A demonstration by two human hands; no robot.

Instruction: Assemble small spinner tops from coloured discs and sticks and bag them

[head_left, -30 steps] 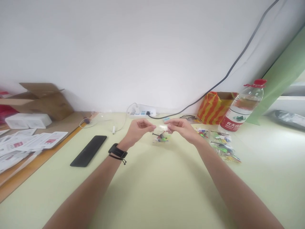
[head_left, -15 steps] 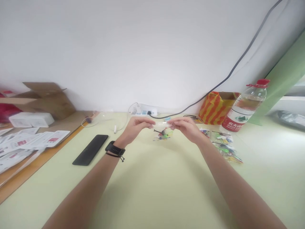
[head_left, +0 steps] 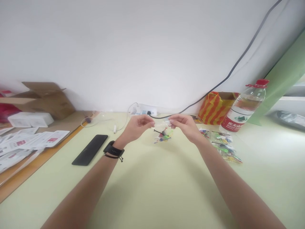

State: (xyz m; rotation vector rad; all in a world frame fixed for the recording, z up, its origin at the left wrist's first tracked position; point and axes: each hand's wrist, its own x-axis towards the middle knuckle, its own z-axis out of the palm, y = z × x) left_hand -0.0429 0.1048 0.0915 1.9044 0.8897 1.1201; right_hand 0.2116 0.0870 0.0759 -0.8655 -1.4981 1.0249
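Note:
Between my two hands hangs a small clear plastic bag (head_left: 163,136) with colourful little parts in it, black, green, red and blue among them. What exactly the parts are is too small to tell. My left hand (head_left: 139,128), wearing a black watch (head_left: 113,150) and a thin cord at the wrist, pinches the bag's upper left edge. The upper right edge is pinched by my right hand (head_left: 184,126) between thumb and fingers. Below the bag is the pale green tabletop (head_left: 162,184). More clear bags of colourful parts (head_left: 224,144) lie to the right of my right hand.
A black flat slab (head_left: 90,149) lies left of my left wrist. Behind my hands are a power strip (head_left: 149,111) and a dark cable (head_left: 190,104). At right stand a striped bag (head_left: 213,108) and a large water bottle (head_left: 244,108). Papers (head_left: 30,140) and a cardboard box (head_left: 50,100) fill the left.
The bag and its parts have dropped slightly between my hands. My fingers have shifted a little at its top edge, and both hands still pinch it.

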